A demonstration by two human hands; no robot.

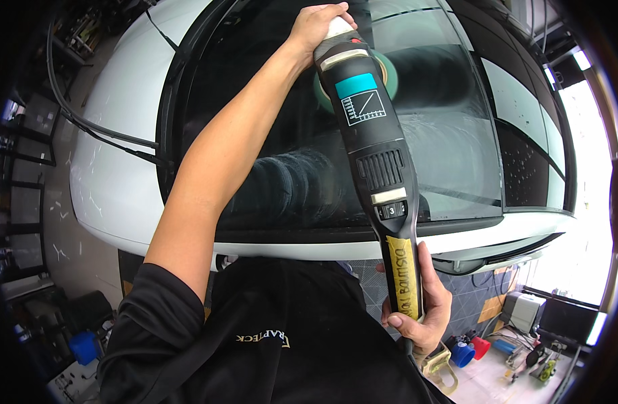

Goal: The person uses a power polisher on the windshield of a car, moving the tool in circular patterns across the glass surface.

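Observation:
A black rotary polisher [359, 131] spans the view from the top centre down to the lower right. My left hand [316, 25] is wrapped over its white-topped head. Around the rear handle, which carries yellow tape [405, 272] with handwriting, my right hand [430, 313] is closed. Beneath the head shows a round green pad [391, 76], at the glass of a white car's windshield [258, 121]. Whether the pad is spinning cannot be told. Pale swirled residue [289, 182] streaks the glass on both sides of the polisher. A thumbwheel dial [391, 210] sits ahead of the handle.
Wiper arms [117, 139] stand raised off the glass over the white hood [122, 101]. A side mirror [485, 262] juts out at right. Blue and red containers [463, 353] and several tools rest on a pale surface at lower right. Racks line the far left.

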